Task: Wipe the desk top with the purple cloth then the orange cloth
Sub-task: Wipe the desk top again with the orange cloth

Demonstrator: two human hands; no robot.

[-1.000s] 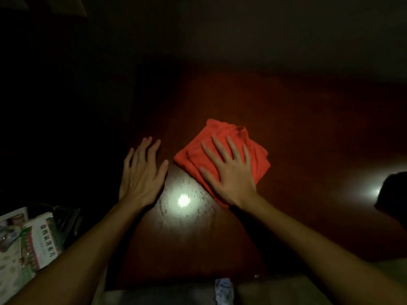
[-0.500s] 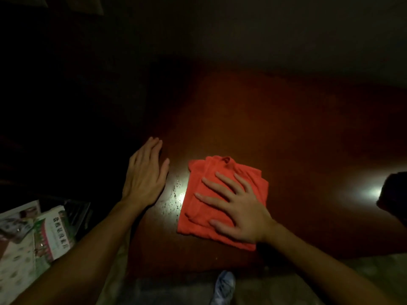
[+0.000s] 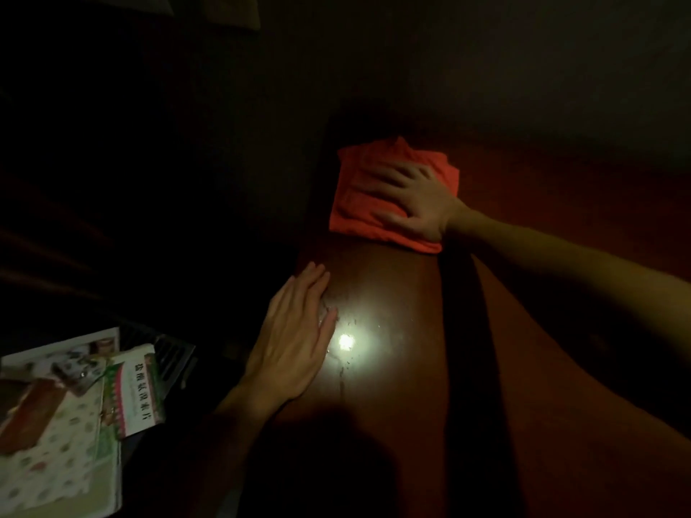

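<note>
The folded orange cloth [image 3: 359, 203] lies flat on the dark reddish-brown desk top [image 3: 542, 330], near its far left corner. My right hand [image 3: 415, 200] presses down on the cloth with fingers spread, palm flat. My left hand [image 3: 295, 342] rests flat on the desk's left edge, nearer to me, holding nothing. A bright light spot and small water drops [image 3: 346, 343] sit on the wood just right of my left hand. No purple cloth is in view.
Left of the desk, lower down, lie printed papers and a leaflet with green and pink print [image 3: 138, 394] on a dark surface. The room is very dark. The desk's left edge [image 3: 310, 218] runs beside the cloth.
My right hand has slid the orange cloth away from me and left, to the desk's far left corner. The view has shifted right. My left hand stays flat at the left edge.
</note>
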